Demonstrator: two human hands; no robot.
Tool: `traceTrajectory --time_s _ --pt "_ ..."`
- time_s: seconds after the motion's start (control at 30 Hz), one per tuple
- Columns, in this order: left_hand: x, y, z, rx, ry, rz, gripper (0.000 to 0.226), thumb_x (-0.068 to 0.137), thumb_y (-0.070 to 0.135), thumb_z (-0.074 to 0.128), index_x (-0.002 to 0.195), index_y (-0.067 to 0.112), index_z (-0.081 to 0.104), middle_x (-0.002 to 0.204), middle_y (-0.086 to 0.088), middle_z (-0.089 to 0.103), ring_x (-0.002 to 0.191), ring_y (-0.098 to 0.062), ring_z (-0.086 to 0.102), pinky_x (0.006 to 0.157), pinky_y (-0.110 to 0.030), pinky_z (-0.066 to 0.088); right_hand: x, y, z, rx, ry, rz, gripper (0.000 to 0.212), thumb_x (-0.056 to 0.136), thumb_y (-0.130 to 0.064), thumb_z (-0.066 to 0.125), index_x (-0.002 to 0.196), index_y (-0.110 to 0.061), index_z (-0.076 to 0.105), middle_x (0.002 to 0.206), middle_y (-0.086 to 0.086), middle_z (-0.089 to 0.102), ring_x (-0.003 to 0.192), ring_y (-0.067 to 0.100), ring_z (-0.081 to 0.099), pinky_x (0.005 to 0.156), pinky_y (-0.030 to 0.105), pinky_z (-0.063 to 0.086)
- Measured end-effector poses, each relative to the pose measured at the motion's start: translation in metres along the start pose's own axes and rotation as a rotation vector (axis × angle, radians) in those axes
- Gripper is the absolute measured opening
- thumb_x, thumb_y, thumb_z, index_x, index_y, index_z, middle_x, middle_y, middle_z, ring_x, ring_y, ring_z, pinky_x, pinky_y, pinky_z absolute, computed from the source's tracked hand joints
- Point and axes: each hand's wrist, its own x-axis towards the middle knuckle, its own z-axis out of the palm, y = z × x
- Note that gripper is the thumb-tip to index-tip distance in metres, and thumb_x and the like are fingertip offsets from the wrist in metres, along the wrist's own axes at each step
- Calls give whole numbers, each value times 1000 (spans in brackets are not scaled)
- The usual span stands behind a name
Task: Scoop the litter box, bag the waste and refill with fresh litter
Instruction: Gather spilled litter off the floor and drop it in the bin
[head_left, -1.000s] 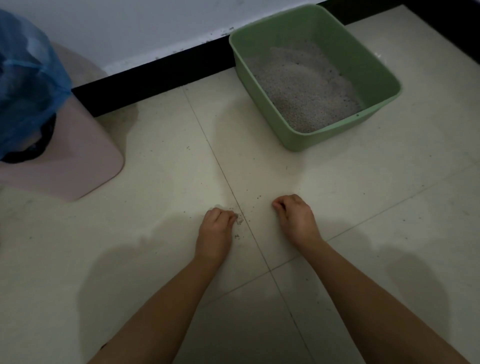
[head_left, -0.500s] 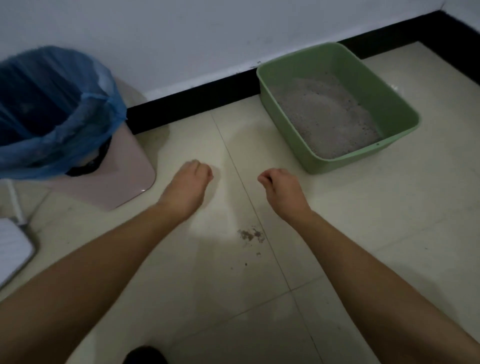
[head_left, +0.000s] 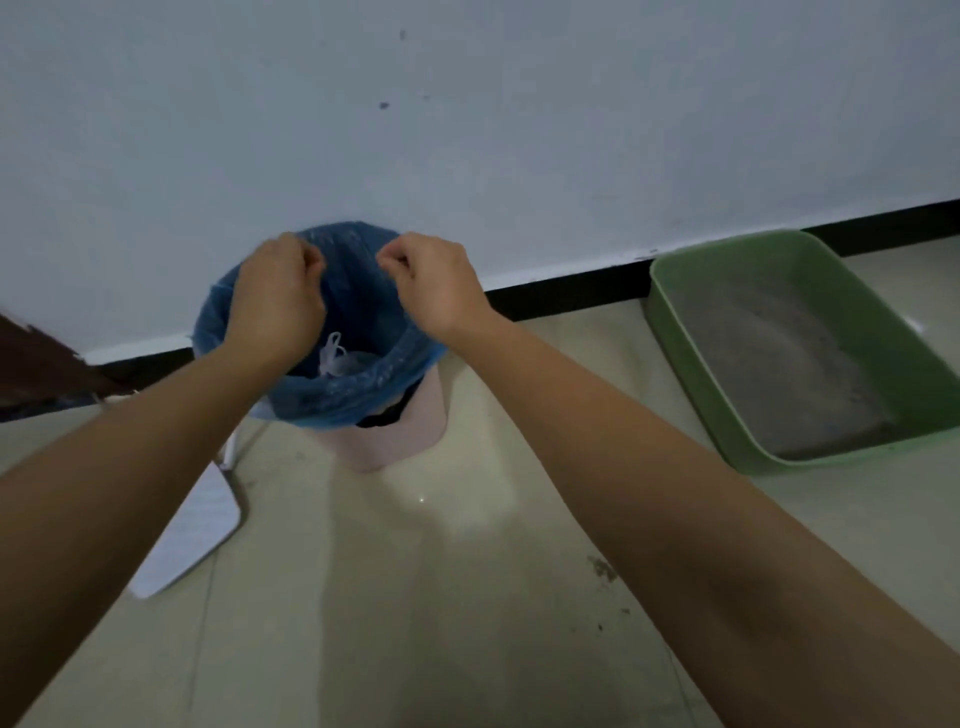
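My left hand (head_left: 275, 301) and my right hand (head_left: 436, 286) hover side by side over the mouth of a pink bin (head_left: 395, 441) lined with a blue bag (head_left: 363, 384). Both have their fingertips curled and pinched together; whatever is inside them is hidden. A knotted white bag (head_left: 337, 358) lies inside the liner. The green litter box (head_left: 691, 291) stands to the right against the wall, with grey litter (head_left: 779, 374) in it. A few spilled litter grains (head_left: 602, 569) lie on the floor tiles under my right forearm.
A white flat scoop or pan (head_left: 202, 530) lies on the floor left of the bin, partly under my left arm. A dark brown object (head_left: 41, 364) shows at the left edge. The white wall with its black skirting runs behind everything.
Both hands rose from the spilled grains on the floor and moved left and forward to above the bin. The view turned left and up, leaving the litter box at the right.
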Motion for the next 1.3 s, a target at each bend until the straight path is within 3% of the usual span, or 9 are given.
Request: traceTrajectory --time_s 0.13,0.2,0.27,0.37,0.57,0.77,0.9,1.07,1.3 --pt "-9 -41 0 46 -235 -165 44 88 19 70 128 4 56 112 -18 68 104 -35 62 86 -41 49 6 -3 9 -243 -309 21 41 104 -33 46 74 -10 63 77 5 64 80 24 61 75 36 49" --pt "-10 -48 -2 98 -222 -172 30 90 31 67 113 12 68 101 -10 73 93 -29 64 76 -36 47 7 -2 6 -222 -289 24 44 104 -35 44 75 -8 61 74 5 62 77 23 59 72 34 46" --pt "-8 -51 -4 135 -244 -136 19 90 13 63 106 16 72 113 -8 71 101 -29 64 80 -38 48 11 1 3 -189 -272 15 26 102 -21 50 101 -8 72 100 7 71 95 23 64 85 35 50" --pt "-4 -46 -4 75 -347 -49 52 82 -6 57 129 16 61 145 -5 50 128 -30 50 99 -42 45 10 1 -10 -130 -335 30 40 95 -3 51 129 -19 65 136 2 61 124 18 55 105 28 44" --pt "6 17 11 44 -222 134 41 96 25 54 134 11 54 126 -13 63 114 -32 57 92 -45 48 -25 40 -63 -59 -246 109 33 99 -24 55 131 -18 63 129 -1 65 113 15 61 100 31 47" --pt "-32 121 84 -149 -154 358 36 93 10 53 128 3 57 124 -17 62 114 -35 56 97 -45 46 -134 152 -96 -273 -344 240 33 101 -26 49 130 -16 63 128 5 66 113 24 63 98 34 48" --pt "-105 159 165 -198 -310 338 39 95 14 50 133 8 55 132 -11 59 120 -28 53 102 -38 39 -233 228 -85 -429 -507 307 36 102 -26 45 135 -19 58 134 6 61 118 25 58 98 34 46" --pt "-213 150 239 -159 -473 361 47 98 19 40 140 3 47 142 -16 51 130 -31 49 109 -41 38 -325 279 -61 -480 -415 356 47 102 -37 35 141 -17 51 149 7 48 135 28 45 109 38 39" --pt "-313 112 265 81 -678 295 68 98 46 9 156 11 2 164 -5 -4 150 -17 -12 121 -46 -2 -395 288 -16 -615 -389 309 79 99 -63 13 158 -11 12 165 14 -5 152 31 -9 120 50 1"
